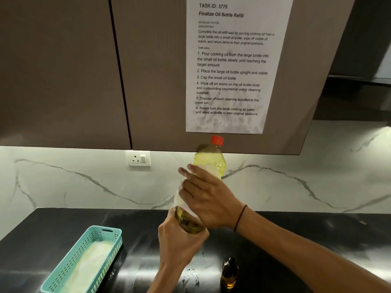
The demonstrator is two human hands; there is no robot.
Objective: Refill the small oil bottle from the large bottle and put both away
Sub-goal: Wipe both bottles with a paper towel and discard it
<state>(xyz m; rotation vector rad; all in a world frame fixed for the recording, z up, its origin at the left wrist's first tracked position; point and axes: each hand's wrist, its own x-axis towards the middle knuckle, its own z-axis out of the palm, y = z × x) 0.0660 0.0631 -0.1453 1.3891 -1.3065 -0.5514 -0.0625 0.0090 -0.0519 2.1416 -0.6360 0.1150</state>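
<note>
The large oil bottle (210, 159), yellow with a red cap, is held up in the air above the counter, tilted slightly right. My left hand (179, 240) grips its base from below. My right hand (207, 197) presses a white tissue (179, 199) around the bottle's middle, fingers wrapped over it. The small dark oil bottle (229, 272) stands upright on the black counter (296, 240), below and right of the large one, with its cap on.
A teal perforated basket (84, 261) with white tissues inside lies at the front left of the counter. A small white crumpled piece (190, 275) lies left of the small bottle. Brown wall cabinets (63, 70) carry a task sheet (232, 60). A wall socket (138, 158) sits on the marble backsplash.
</note>
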